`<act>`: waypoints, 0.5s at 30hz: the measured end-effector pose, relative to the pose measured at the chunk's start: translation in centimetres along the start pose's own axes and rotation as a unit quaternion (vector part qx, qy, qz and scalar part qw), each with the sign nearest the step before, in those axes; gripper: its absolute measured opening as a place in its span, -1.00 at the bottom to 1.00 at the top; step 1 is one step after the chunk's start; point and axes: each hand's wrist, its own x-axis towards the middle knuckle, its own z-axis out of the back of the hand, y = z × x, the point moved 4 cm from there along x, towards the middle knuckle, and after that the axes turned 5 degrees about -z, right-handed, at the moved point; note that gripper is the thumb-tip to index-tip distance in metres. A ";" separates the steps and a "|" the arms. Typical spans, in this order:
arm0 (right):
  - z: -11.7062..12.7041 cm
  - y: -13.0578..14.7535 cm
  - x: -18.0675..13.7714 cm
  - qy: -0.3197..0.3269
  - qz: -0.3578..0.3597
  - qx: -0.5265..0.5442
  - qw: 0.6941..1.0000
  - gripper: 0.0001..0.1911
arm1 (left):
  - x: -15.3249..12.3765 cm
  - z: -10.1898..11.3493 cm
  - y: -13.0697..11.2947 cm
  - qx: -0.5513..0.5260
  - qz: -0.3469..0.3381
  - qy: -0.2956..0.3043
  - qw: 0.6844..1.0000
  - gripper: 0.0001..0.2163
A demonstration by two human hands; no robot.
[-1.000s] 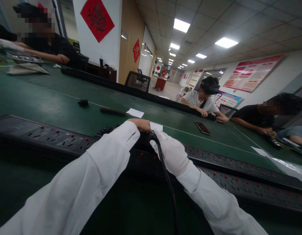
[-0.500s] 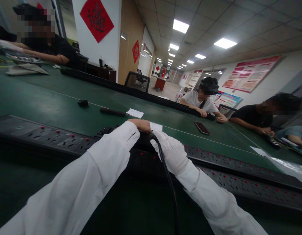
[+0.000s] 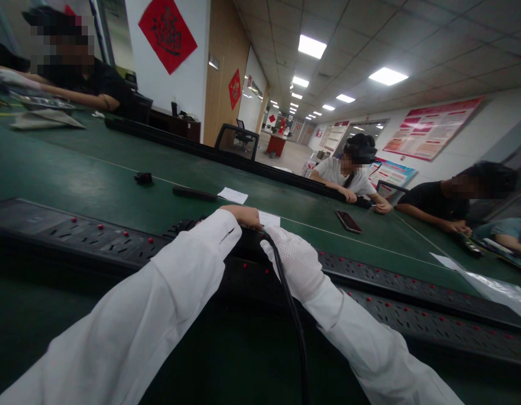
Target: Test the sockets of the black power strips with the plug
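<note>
Both my arms in white sleeves reach forward over a long black power strip (image 3: 95, 239) with red switches. My bare left hand (image 3: 246, 216) curls down behind the strip's far edge; its fingertips are hidden. My right hand (image 3: 296, 261), in a white dotted glove, rests just right of it, fingers bent down onto the same spot. A thick black cable (image 3: 292, 315) runs from between the two hands toward me and off the bottom edge. What the hands grip at the cable's far end is hidden.
A green table (image 3: 75, 169) carries a small black part (image 3: 143, 178), a black bar (image 3: 194, 193), white paper slips (image 3: 233, 195) and a phone (image 3: 349, 221). Other people sit along the far and right sides. A clear plastic bag (image 3: 492, 287) lies at right.
</note>
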 end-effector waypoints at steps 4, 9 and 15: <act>-0.2 -0.1 0.0 -0.009 0.001 0.010 1.000 -0.64 | 0.2 -0.1 0.3 -0.002 0.007 0.003 1.000 -0.71; -0.2 -0.3 0.1 -0.015 0.001 0.017 1.000 -0.66 | 0.2 0.0 0.4 0.003 0.005 -0.001 1.000 -0.69; -0.3 -0.3 0.2 -0.013 0.006 0.024 1.000 -0.66 | -0.1 0.1 0.0 0.029 -0.008 -0.004 1.000 -0.66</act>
